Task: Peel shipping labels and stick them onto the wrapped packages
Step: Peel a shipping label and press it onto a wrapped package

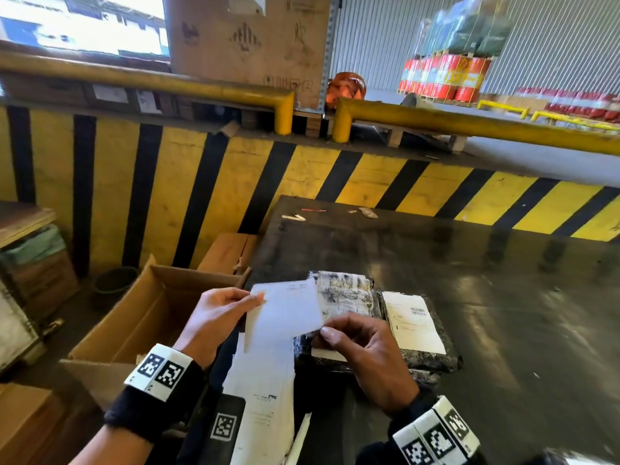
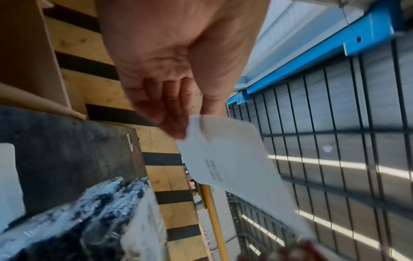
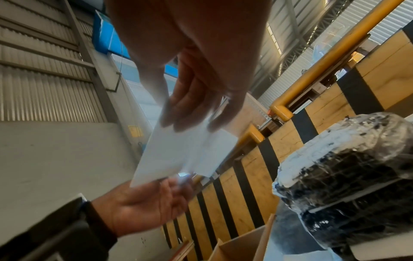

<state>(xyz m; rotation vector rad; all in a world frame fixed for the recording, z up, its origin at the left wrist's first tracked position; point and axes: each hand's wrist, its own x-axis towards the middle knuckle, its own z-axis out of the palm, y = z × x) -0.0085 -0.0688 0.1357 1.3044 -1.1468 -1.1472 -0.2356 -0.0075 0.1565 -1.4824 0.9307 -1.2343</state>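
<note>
I hold a white label sheet [image 1: 285, 313] in the air over the near edge of the dark table [image 1: 469, 280]. My left hand [image 1: 258, 298] pinches its upper left corner, and my right hand [image 1: 323, 330] pinches its lower right corner. The same sheet [image 2: 234, 164] shows in the left wrist view, pinched by my left hand [image 2: 187, 127], and in the right wrist view as a sheet [image 3: 183, 155] under my right hand [image 3: 192, 123]. Just behind the sheet lies a plastic-wrapped dark package [image 1: 349, 293]. Beside it a second wrapped package [image 1: 432, 350] carries a stuck label [image 1: 412, 322].
More white sheets [image 1: 265, 397] hang off the table's near edge below my hands. An open cardboard box [image 1: 141, 323] stands on the floor to the left. A yellow and black striped barrier [image 1: 201, 176] runs behind the table. Small scraps [image 1: 298, 216] lie at the far table edge.
</note>
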